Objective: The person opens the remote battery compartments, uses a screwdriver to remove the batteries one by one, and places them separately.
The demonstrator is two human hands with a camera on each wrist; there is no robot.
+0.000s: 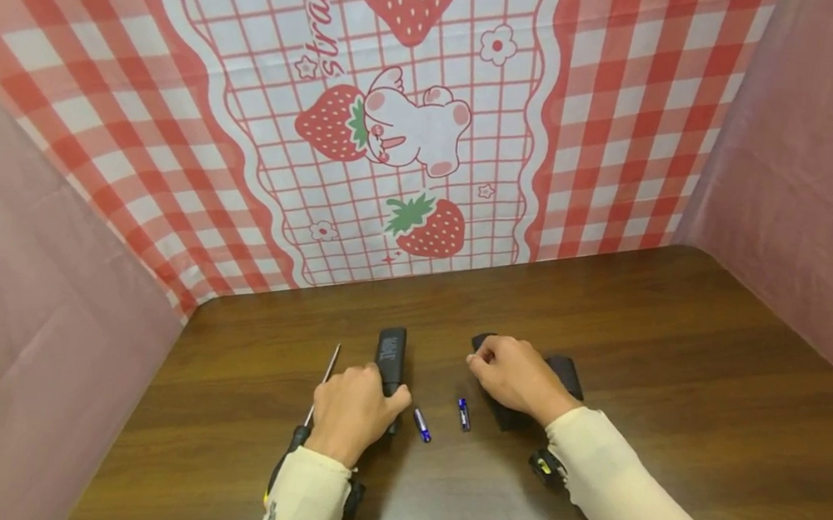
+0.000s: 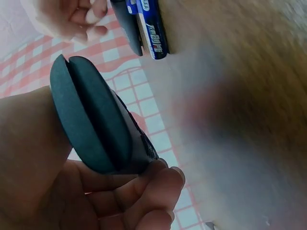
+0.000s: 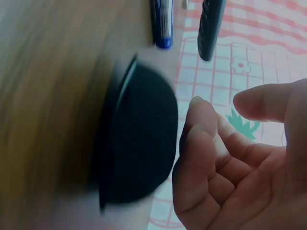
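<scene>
My left hand point(image 1: 353, 409) grips a long black device point(image 1: 391, 354) with faint lettering on its face. In the left wrist view a dark groove runs down the end of this device point(image 2: 96, 115), and curled fingers point(image 2: 158, 191) lie against its side. My right hand point(image 1: 518, 379) is over a second black object point(image 1: 510, 420), largely covered by the hand. From the right wrist, this object point(image 3: 144, 139) appears blurred beside the bent fingers, with the thumb point(image 3: 264, 101) apart from them. Two small blue batteries lie between the hands, one left point(image 1: 421, 425) and one right point(image 1: 464, 414).
A screwdriver point(image 1: 325, 378) lies left of my left hand, its black and yellow handle partly behind the wrist. All of this rests on a brown wooden table point(image 1: 679, 344). Behind it hangs a red-and-white strawberry cloth point(image 1: 616, 145), with pink cloth point(image 1: 807, 189) at the sides.
</scene>
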